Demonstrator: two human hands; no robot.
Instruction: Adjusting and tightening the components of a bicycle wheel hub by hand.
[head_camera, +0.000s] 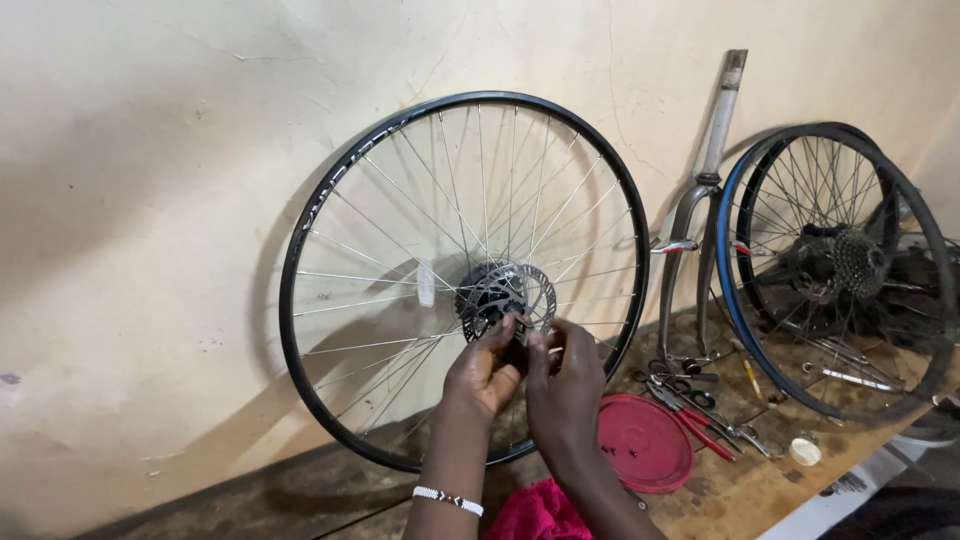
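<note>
Both the left hand (487, 372) and the right hand (562, 385) pinch with closed grip the round silver brake disc (510, 297) at the hub of the black spoked bicycle wheel (320, 215), which stands upright on the brown worktop (760, 490), leaning flat against the wall, axle pointing outward, beside a flat red round lid (645, 442).

Just one view here, from a camera on the person's head. It looks forward and a bit down at a bike wheel (465, 280) leaning on the wall (150, 200), close enough that both forearms come in from the bottom edge. The tabletop (760, 490) runs off to the right, where a second wheel (835, 270) gets cut off.
</note>
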